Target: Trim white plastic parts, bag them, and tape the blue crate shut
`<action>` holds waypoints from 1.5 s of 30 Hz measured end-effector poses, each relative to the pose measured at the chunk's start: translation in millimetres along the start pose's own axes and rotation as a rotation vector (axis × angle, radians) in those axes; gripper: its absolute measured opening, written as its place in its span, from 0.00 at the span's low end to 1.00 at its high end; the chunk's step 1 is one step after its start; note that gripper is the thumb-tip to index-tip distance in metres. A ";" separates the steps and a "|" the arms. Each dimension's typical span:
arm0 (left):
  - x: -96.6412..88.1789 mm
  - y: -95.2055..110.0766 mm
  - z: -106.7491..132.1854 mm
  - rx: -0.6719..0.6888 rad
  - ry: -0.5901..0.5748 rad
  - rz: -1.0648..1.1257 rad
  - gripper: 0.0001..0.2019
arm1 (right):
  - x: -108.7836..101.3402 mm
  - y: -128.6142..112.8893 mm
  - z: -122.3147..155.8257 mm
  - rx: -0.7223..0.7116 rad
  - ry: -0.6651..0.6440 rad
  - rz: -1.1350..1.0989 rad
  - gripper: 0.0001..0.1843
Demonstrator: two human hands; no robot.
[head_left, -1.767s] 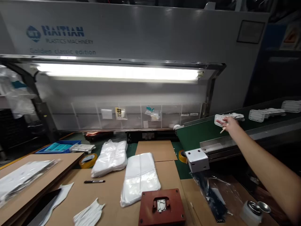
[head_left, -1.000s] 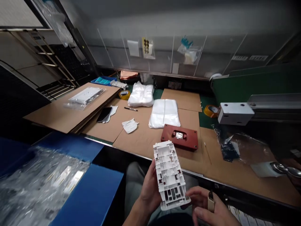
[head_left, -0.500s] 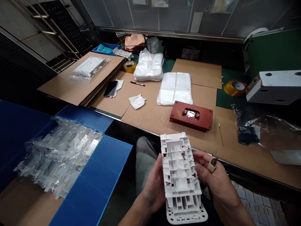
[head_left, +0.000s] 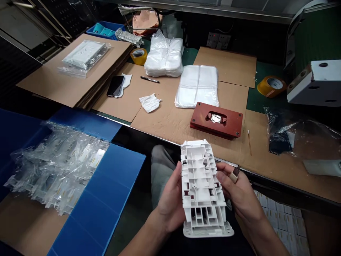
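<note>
A white moulded plastic part (head_left: 201,186), ribbed side up, is held over my lap below the table edge. My left hand (head_left: 170,199) grips its left side with the thumb along the edge. On the part's right side my right hand (head_left: 238,193) holds it, and a small brown tool (head_left: 234,175) is pinched between that hand's fingers. A red fixture block (head_left: 216,120) with a metal insert lies on the cardboard just beyond the part.
A blue bin (head_left: 98,199) at left holds bagged parts (head_left: 53,167). On the cardboard-covered table (head_left: 165,121) lie plastic bag stacks (head_left: 197,86), a crumpled glove (head_left: 149,102), phone (head_left: 115,85), pen (head_left: 150,79), tape rolls (head_left: 271,86) and a thin stick (head_left: 249,141). A white conveyor end (head_left: 314,83) juts in at right.
My right hand took the white part off the conveyor and brought it down to my lap; both hands now hold it, slightly raised and closer, while my view has tilted downward.
</note>
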State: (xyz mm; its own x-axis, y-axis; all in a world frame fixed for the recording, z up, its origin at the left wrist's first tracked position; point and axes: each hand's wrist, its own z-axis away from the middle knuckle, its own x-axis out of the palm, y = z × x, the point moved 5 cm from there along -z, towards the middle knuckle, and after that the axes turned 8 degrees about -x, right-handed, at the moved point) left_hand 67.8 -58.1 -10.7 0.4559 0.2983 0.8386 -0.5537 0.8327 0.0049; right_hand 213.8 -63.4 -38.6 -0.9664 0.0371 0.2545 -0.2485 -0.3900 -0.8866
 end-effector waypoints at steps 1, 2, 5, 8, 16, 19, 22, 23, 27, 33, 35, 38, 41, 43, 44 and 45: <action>0.1 0.5 -1.1 0.001 0.003 0.009 0.31 | 1.5 -1.2 -1.1 0.008 0.005 -0.006 0.18; 0.0 1.1 -2.1 0.004 0.006 0.016 0.31 | 2.7 -2.2 -2.2 0.014 0.011 -0.012 0.18; 0.2 1.4 -4.3 -0.002 -0.003 0.038 0.32 | 3.8 -3.2 -4.8 0.030 0.033 -0.024 0.17; 1.2 1.1 -5.2 -0.018 -0.018 0.054 0.32 | 2.7 -2.5 -6.2 0.038 0.051 -0.022 0.17; 1.0 2.4 -4.9 -0.002 0.012 0.087 0.32 | 1.5 -0.5 -9.3 0.032 0.088 0.028 0.19; 1.2 3.2 -4.5 0.002 0.008 0.098 0.32 | 4.1 -0.4 -11.2 0.027 0.077 0.019 0.18; 0.8 3.4 -4.8 -0.009 0.002 0.112 0.32 | 6.6 -0.8 -12.4 0.031 0.074 0.019 0.18; 0.4 3.3 -5.2 -0.013 0.002 0.120 0.32 | 7.3 -1.1 -12.6 0.034 0.075 0.017 0.18; -1.0 2.6 -6.8 -0.031 -0.005 0.145 0.32 | 9.5 -2.7 -12.5 0.030 0.072 -0.010 0.17; -0.1 2.7 -6.9 -0.020 0.001 0.113 0.32 | 8.7 -0.9 -11.4 0.026 0.068 0.003 0.18; 0.5 2.3 -6.9 -0.020 -0.005 0.106 0.32 | 9.2 -0.5 -11.5 0.030 0.056 0.004 0.18; 0.1 2.5 -7.0 -0.022 -0.015 0.103 0.33 | 8.0 -0.5 -13.3 0.048 0.028 -0.011 0.21; -2.7 7.0 -5.9 0.014 0.006 0.102 0.33 | -3.9 0.8 -17.0 0.028 0.019 0.038 0.29; -4.6 12.8 -3.7 0.065 0.019 0.097 0.33 | -20.9 6.3 -18.8 0.024 0.047 0.238 0.34; -5.2 15.7 -2.2 0.089 0.021 0.091 0.33 | -31.5 10.7 -19.1 0.036 0.071 0.386 0.37; -5.5 18.1 -0.6 0.105 0.016 0.081 0.33 | -42.3 15.8 -18.8 0.051 0.092 0.539 0.39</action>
State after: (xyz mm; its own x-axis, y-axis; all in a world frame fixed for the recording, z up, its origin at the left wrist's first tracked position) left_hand 55.7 -44.4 -15.7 0.4172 0.3705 0.8298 -0.6584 0.7526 -0.0050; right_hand 249.5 -53.8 -70.6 -0.9583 -0.1007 -0.2675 0.2847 -0.4198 -0.8618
